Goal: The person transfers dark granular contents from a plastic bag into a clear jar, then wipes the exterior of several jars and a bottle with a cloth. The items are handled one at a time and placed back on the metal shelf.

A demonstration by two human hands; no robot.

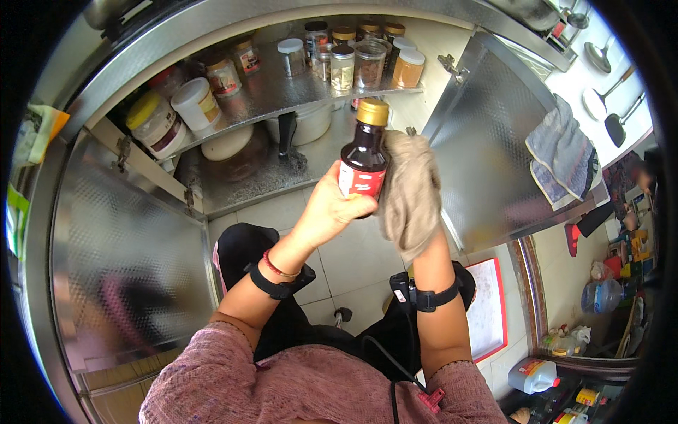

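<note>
My left hand [339,204] grips a dark glass bottle [365,153] with a gold screw cap and a red label that bears writing. The bottle stands nearly upright, raised in front of the cabinet. A brown-grey cloth [410,191] covers my right hand [424,233], so its fingers are hidden. That cloth lies against the bottle's right side and looks blurred. Behind the bottle is the open cabinet, whose upper metal shelf [259,106] carries several lidded jars. Among them are a clear jar with a dark lid [342,69] and an orange-brown jar with a white lid [409,69].
Metal cabinet doors hang open at left [132,254] and right [466,143]; a grey towel [564,153] drapes over the right one. The lower shelf holds a white pot [307,124] and a black handle [286,135]. A red-rimmed white tray [487,307] is by my right knee. Another person's foot [572,238] shows at far right.
</note>
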